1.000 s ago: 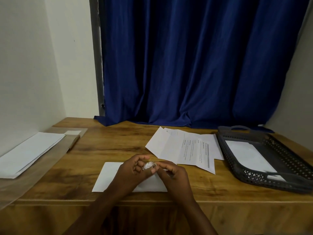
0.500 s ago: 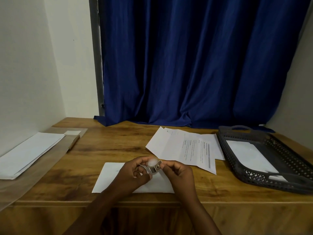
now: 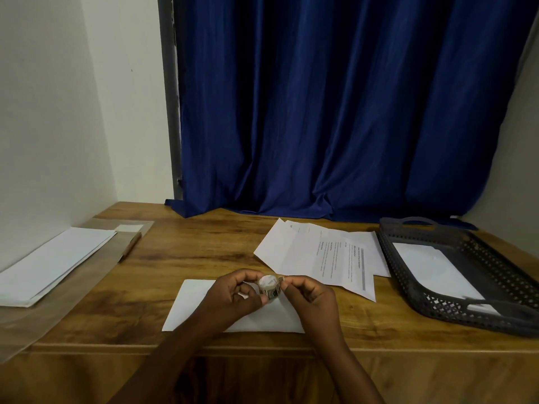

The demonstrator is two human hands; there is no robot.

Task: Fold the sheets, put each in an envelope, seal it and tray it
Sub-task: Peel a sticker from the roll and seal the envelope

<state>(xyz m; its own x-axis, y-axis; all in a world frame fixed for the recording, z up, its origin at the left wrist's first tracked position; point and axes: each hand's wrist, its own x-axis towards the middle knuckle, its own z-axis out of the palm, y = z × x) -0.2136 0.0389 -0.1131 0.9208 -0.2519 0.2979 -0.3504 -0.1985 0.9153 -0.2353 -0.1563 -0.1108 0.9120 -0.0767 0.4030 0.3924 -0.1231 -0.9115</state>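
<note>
Both hands grip a little tape roll (image 3: pixel 269 285).
Tape could stick crooked on the envelope (image 3: pixel 198 304) below.

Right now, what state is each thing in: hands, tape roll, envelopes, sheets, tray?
Left hand: grips the tape roll.
Right hand: pinches the tape's end.
Envelope: flat on the table under the hands.
Printed sheets: creased, unfolded.
Tray: holds one envelope.
Spare envelopes: stacked at left.
</note>
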